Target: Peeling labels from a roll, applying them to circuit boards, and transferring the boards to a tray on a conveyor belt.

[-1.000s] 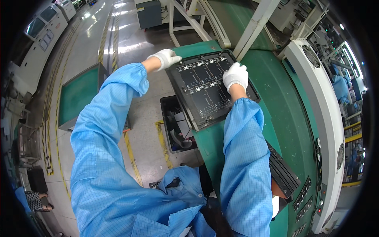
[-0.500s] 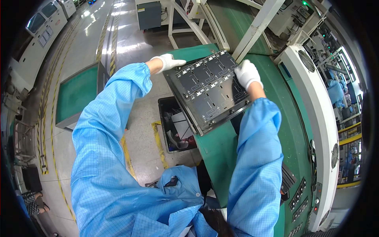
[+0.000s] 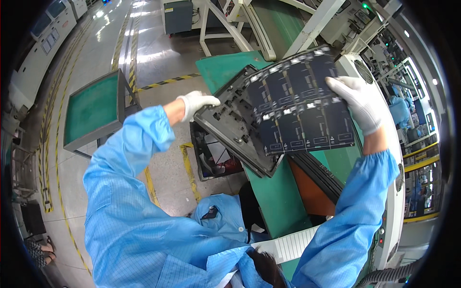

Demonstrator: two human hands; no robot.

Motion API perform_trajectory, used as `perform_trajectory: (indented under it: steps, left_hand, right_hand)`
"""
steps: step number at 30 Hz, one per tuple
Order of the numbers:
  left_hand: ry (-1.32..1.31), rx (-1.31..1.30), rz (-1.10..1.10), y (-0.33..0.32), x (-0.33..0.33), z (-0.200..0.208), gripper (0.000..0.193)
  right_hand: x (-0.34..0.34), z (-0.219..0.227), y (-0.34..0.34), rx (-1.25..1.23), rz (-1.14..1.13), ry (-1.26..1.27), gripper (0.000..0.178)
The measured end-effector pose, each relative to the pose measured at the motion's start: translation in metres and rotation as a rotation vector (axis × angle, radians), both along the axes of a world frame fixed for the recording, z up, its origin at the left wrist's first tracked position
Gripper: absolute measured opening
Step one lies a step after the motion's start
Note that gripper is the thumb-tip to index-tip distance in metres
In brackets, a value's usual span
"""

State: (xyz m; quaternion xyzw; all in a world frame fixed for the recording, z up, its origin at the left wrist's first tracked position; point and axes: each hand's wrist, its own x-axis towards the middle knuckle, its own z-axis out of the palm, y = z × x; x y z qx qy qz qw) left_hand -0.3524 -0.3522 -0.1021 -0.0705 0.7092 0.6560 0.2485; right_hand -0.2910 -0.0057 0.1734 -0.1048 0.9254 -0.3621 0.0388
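Observation:
A thin black circuit board panel (image 3: 300, 103), split into several rectangular sections, is raised and tilted above a dark fixture tray (image 3: 229, 115). My right hand (image 3: 357, 103), in a white glove, grips the panel by its right edge, thumb on the upper face. The gloved left hand (image 3: 198, 103) clasps the left edge of the tray. Clips and small round fittings show on the tray's uncovered left part; the panel hides the rest. The tray lies slanted on a green tabletop (image 3: 278, 204) and reaches past its left edge.
Below the tray's left side, a black crate (image 3: 198, 158) with loose items stands on the floor. A green-topped cart (image 3: 93, 113) is at left. Dark rails (image 3: 317, 175) and a brown board (image 3: 312, 192) lie right of the tray. A white post (image 3: 309, 33) rises beyond.
My right hand has lifted the panel off the tray and moved right with it. The tray's left part is now uncovered, and my left hand has shifted slightly down along its edge.

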Motion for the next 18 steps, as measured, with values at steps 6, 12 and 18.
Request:
perform_trajectory:
  steps: [6, 12, 18]
  left_hand:
    - [0.292, -0.028, 0.278, -0.041, 0.063, 0.004, 0.021]
    - [0.208, 0.133, 0.734, -0.182, 0.135, 0.005, 0.031]
    - [0.231, 0.206, 1.228, -0.356, 0.147, -0.04, 0.036]
  right_hand:
    - [0.065, -0.003, 0.073, -0.371, -0.214, 0.218, 0.03]
    - [0.109, -0.049, 0.112, -0.163, -0.451, 0.367, 0.027]
    - [0.096, -0.061, 0.101, -0.195, -0.497, 0.419, 0.026]
